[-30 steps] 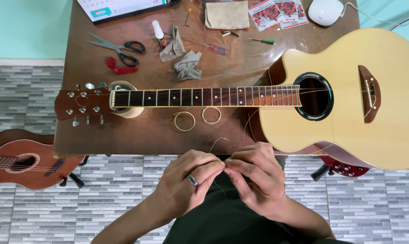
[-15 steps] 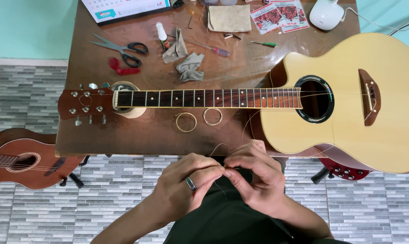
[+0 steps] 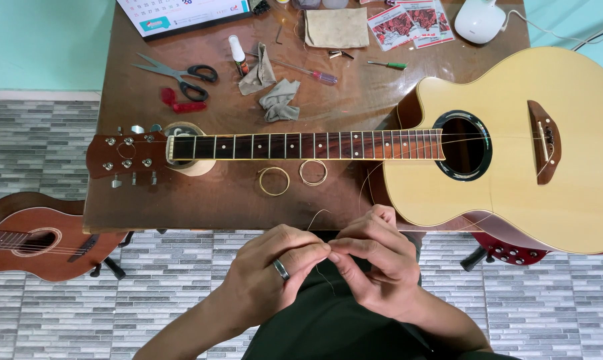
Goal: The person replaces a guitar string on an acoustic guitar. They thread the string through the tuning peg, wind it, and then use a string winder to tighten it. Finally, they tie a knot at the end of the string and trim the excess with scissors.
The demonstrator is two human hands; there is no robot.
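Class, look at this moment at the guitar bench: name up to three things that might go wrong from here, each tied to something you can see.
1. The thin guitar string pinched between the left hand and right hand might kink or prick a fingertip.
2. The acoustic guitar overhangs the table edge; a tug on the string may shift it.
3. The coiled strings lie loose near the edge and might get swept off.

Pale-bodied acoustic guitar (image 3: 515, 153) lies across brown wooden table (image 3: 221, 200), headstock at left, w/ two coiled wire strings (image 3: 293, 177) just in front of neck. Black-handled scissors (image 3: 178, 72) and crumpled grey cloths (image 3: 269, 85) sit behind neck. Reddish-brown second guitar (image 3: 35, 243) rests on tiled floor, left of both hands (image 3: 328, 263).
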